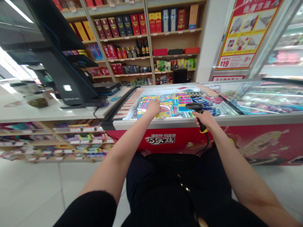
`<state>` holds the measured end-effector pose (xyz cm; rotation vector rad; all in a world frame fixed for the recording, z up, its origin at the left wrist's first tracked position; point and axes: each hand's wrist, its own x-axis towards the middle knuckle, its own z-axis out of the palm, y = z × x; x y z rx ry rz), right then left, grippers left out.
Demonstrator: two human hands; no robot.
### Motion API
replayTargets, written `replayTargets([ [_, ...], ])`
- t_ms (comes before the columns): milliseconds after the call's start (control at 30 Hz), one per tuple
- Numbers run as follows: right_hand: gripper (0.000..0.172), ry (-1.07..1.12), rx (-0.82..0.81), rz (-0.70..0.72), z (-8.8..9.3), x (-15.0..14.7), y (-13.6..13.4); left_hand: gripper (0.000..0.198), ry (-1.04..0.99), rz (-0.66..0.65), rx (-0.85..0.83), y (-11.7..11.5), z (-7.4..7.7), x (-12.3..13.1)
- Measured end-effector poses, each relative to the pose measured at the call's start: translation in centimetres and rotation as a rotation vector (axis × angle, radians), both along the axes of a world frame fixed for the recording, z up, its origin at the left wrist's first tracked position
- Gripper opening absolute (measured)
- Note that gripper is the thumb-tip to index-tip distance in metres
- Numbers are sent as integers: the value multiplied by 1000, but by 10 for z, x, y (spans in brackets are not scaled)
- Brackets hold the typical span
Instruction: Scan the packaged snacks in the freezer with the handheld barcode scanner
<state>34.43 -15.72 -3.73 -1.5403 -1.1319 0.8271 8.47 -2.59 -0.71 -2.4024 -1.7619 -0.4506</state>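
My right hand (pixel 206 119) grips a black barcode scanner (pixel 196 108) by its handle, its head aimed left over the open chest freezer (pixel 165 123). A black cable hangs from the scanner's yellow base. My left hand (pixel 152 108) reaches into the freezer and rests on the colourful packets of ice cream (pixel 165 105). Its fingers curl down over a packet, though I cannot see whether they grasp it. Both forearms stretch forward from the bottom of the view.
A white counter (pixel 35 112) at the left carries a black till screen (pixel 59 63) on a stand. Racks of small goods sit under it. Wooden shelves (pixel 151 37) of boxed bottles line the back wall. A red poster (pixel 246 31) hangs beside glass fridge doors.
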Motion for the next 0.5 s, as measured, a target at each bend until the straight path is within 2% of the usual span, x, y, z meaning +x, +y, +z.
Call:
replayTargets([
  [133, 22, -2, 1, -9, -2, 3, 1, 33, 51, 32, -9, -9, 5, 3],
  [267, 20, 10, 4, -17, 0, 4, -1, 41, -11, 18, -4, -11, 7, 12],
  [400, 22, 25, -5, -42, 2, 7, -4, 34, -146, -76, 40, -11, 8, 37],
  [500, 24, 46, -11, -69, 1, 13, -5, 33, -247, -140, -6, -11, 5, 62],
])
